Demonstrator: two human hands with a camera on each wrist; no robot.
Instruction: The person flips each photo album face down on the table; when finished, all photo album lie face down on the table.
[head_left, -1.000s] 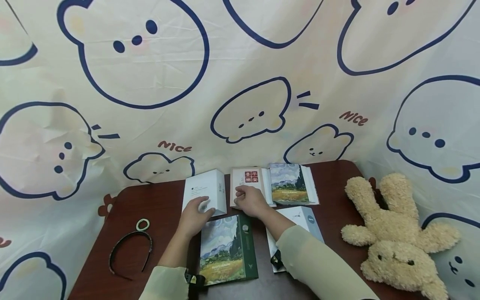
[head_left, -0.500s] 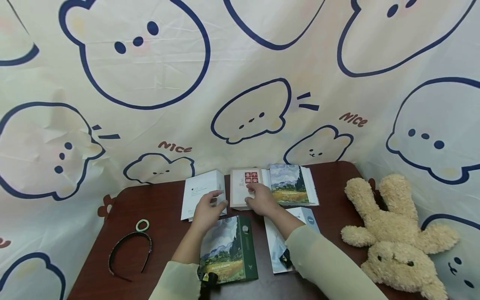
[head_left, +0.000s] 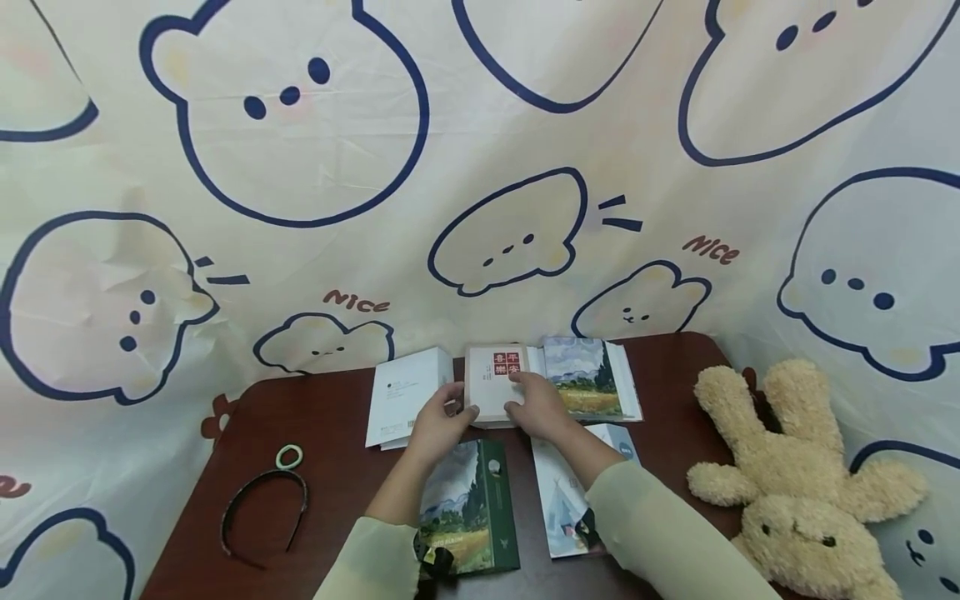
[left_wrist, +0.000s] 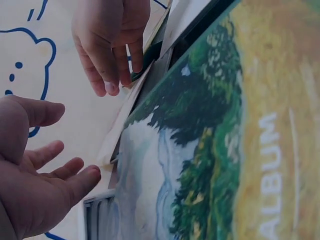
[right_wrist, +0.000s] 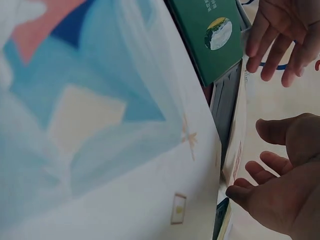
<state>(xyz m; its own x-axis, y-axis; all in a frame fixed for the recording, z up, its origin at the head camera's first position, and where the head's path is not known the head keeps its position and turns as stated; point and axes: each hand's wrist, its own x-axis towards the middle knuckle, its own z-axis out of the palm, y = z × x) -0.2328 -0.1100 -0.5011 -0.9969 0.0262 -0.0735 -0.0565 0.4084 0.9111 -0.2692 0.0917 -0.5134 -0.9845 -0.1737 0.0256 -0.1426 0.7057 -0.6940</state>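
A cream book (head_left: 489, 396) with a red block of characters lies at the back middle of the table. My left hand (head_left: 441, 427) is at its lower-left edge, thumb spread from relaxed fingers. Over its lower-right part is my right hand (head_left: 542, 407), fingers loosely bent. The wrist views show no object gripped by either the left hand (left_wrist: 45, 175) or the right hand (right_wrist: 285, 175); contact with the cover cannot be told. A white book (head_left: 408, 396) lies to the left. Below my hands, a green-spined photo album (head_left: 468, 508) is partly hidden by my left arm.
Another painted album (head_left: 581, 375) lies right of the cream book. A white-and-blue book (head_left: 558, 500) sits partly under my right sleeve. A headband (head_left: 232, 504) and a pale green ring (head_left: 288, 457) lie left; a plush toy (head_left: 798, 483) lies right.
My left hand has moved right, from the white book to the cream book's edge. The white book has shifted slightly toward me and left. My right hand has slid right and a little down.
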